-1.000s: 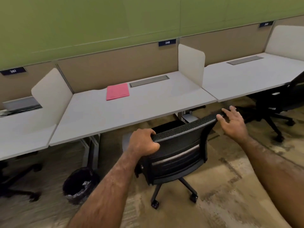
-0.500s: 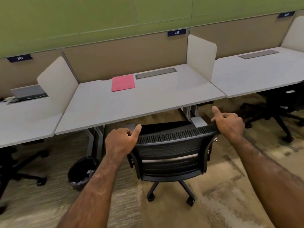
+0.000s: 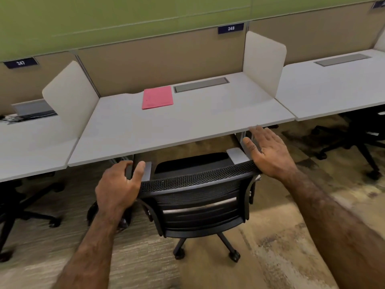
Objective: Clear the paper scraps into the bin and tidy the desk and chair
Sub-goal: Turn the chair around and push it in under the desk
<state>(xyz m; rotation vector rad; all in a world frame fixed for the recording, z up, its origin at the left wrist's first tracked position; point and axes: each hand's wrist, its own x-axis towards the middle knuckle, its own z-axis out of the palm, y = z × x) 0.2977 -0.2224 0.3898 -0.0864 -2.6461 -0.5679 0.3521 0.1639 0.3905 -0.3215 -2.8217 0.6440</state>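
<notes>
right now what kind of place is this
Most likely an open-plan office or study hall with numbered workstations: a row of white desks split by low dividers, number plates on the back panel, and mesh swivel chairs.

Green wall, tan partitions, mottled carpet.

The chair stands before the desk, its seat partly under the front edge. The left hand is at the left end of the chair's back top, the right hand on the right end, fingers spread. A folder lies on the desk toward the back, just left of a grommet strip. Dividers stand at both desk sides. The bin sits on the floor left of the chair, mostly hidden behind the left arm.
</notes>
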